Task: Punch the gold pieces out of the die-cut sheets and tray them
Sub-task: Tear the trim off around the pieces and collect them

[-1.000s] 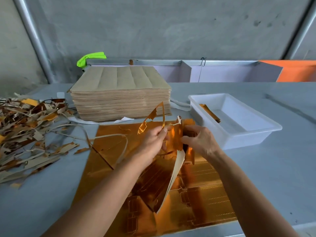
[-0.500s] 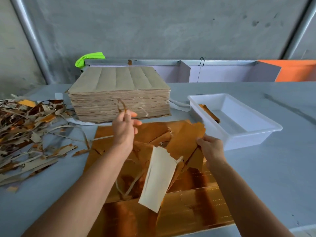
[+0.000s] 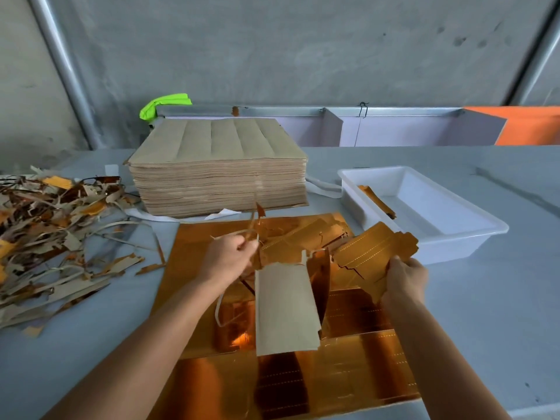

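We have a punched gold piece in our right hand, fingers curled round its lower edge, held above the near-right part of the gold die-cut sheet and just short of the white tray. Our left hand pinches thin waste strips that rise from the torn middle of the sheet. Between the hands a kraft-backed flap stands folded up with its brown underside toward us, and more loose gold panels lie crumpled behind it.

The tray sits toward the right edge of the bench, with one gold piece in the tray leaning against its left wall. At the far middle stands a tall stack of sheets, brown side up. A scrap heap of strips covers the left edge. A bright green object pokes out behind the stack.

From here the risks look plain to us. The piece in our right hand is gripped at one edge only, so it could bend or crease along its perforated score lines on the way to the tray. The strips in our left hand may not be fully free of the sheet; a hard pull could tear into a neighbouring good panel. The raised flap could also snag the piece as it passes.
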Available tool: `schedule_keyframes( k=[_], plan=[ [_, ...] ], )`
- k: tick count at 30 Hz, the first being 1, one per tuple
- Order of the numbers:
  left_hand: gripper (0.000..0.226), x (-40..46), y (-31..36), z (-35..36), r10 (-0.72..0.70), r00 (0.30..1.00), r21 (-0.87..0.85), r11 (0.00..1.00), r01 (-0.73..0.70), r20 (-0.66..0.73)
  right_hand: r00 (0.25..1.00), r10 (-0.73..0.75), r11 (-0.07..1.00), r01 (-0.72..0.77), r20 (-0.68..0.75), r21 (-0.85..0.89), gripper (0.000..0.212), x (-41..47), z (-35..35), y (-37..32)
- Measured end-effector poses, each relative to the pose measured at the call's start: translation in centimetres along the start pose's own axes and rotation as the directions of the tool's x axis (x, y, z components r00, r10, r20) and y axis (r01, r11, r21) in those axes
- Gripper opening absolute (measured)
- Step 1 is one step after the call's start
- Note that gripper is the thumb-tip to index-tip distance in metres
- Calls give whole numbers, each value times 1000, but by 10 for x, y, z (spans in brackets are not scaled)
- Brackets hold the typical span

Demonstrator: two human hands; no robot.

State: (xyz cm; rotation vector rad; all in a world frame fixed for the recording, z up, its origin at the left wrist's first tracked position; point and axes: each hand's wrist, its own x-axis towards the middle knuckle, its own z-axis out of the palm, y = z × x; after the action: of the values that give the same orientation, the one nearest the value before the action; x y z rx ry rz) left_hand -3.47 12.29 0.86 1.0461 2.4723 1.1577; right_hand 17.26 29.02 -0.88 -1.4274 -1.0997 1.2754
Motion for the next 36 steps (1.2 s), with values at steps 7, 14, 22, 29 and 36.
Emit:
schedule_keyframes(
  k=[7, 14, 22, 29, 36],
  plan=[
    [74, -19, 36, 41, 90, 940, 206, 964, -165, 330, 978, -146, 985, 158, 149, -73, 10, -11, -6, 5],
    [97, -38, 18, 77, 16, 871, 607, 710, -355, 491, 982, -175, 981, 180, 74, -69, 8, -2, -21, 10],
    [61, -42, 3, 54, 40, 941, 546, 805, -230, 337, 995, -68, 997, 71, -67, 41, 15, 16, -46, 0],
    [13, -27, -3, -2, 54, 960, 213, 970, -115, 275, 989, -118, 992, 121, 88, -24, 43, 3, -42, 3],
    [13, -24, -30, -44, -16, 959, -325, 939, 112, 284, 908, -353, 815, 417, 227, -403, 62, -19, -21, 2]
  ],
)
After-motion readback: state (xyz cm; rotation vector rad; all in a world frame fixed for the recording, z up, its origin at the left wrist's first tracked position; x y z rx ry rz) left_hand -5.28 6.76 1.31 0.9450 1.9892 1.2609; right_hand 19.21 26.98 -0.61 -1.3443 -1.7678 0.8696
